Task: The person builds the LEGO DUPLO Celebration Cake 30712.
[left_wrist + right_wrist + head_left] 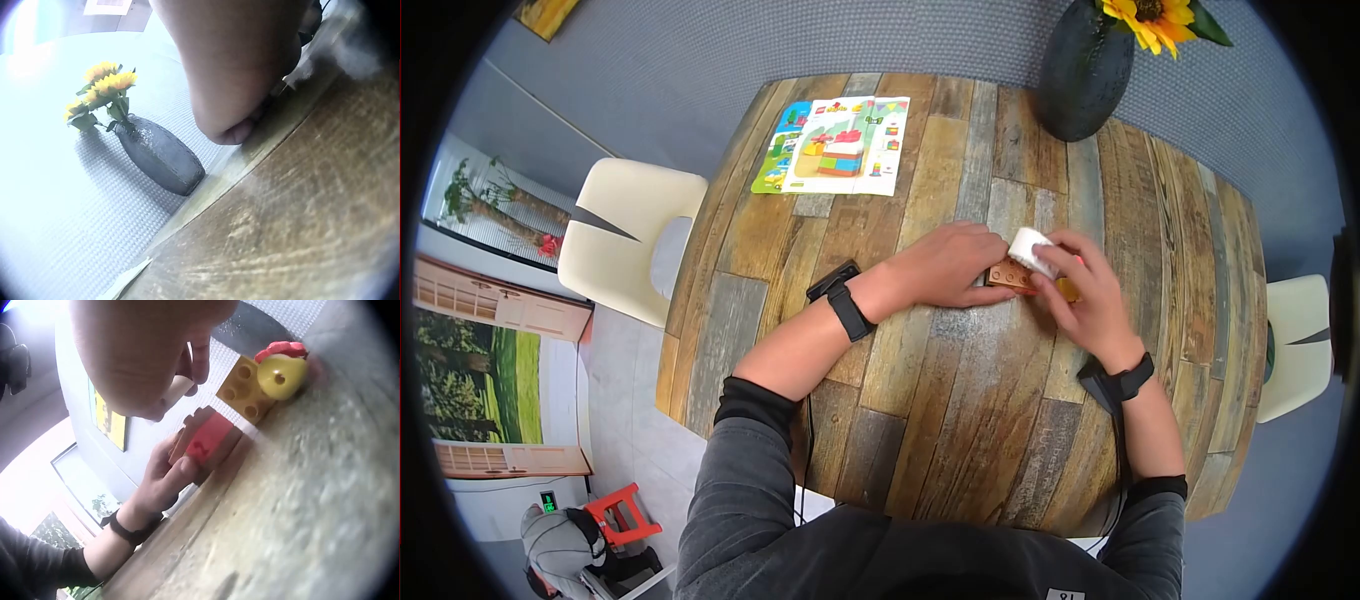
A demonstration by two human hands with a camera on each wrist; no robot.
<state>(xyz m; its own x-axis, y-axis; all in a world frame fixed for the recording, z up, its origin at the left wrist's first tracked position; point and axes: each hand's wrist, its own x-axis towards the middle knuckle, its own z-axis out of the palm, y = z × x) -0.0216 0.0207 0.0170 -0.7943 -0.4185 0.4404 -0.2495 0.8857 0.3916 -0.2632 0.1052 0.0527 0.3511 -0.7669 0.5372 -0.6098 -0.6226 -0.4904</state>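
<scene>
My left hand (950,265) grips a small stack of toy building bricks (209,440) at the table's middle. Brown studded brick (1006,275) tops the stack, and a red layer with a dark figure shows beneath it. Above the stack, my right hand (1088,290) pinches a white brick (1030,248) between thumb and fingers. Beyond the stack in the right wrist view stand an orange studded brick (234,387), a round yellow piece (284,380) with a hole, and a red scalloped piece (281,349). The left wrist view hides what the left hand holds.
An open picture booklet (840,150) lies at the table's far left. At the back edge stands a dark vase (1085,75) with sunflowers (112,84). White chairs flank the wooden table (900,400) on the left (615,230) and right (1295,350).
</scene>
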